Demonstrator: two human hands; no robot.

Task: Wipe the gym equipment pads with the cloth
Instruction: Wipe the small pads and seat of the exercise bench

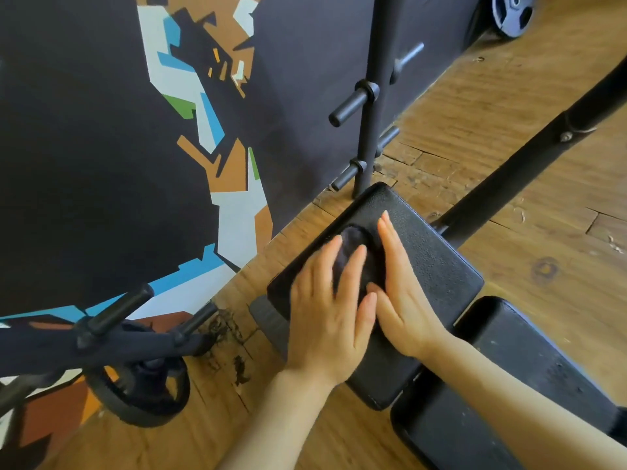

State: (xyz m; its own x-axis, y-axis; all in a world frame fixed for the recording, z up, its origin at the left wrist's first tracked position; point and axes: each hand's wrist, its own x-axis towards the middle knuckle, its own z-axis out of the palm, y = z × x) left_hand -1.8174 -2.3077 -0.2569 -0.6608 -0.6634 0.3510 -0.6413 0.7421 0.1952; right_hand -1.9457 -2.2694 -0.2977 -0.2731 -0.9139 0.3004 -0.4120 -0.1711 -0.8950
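Cloth [353, 256], dark and bunched, lay on the black bench pad [434, 252] near its left edge. 2 hands pressed it flat: the left hand [329, 300] spread over it, the right hand [403, 293] straight-fingered along its right side, thumbs touching.

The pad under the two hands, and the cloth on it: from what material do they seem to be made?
The pad looks like black vinyl or faux leather: a fine pebbled grain with a dull sheen and a stitched edge seam. The cloth, pressed flat by the left hand and right hand, seems a soft dark fabric, matte and slightly fuzzy; motion blur leaves its weave unclear.
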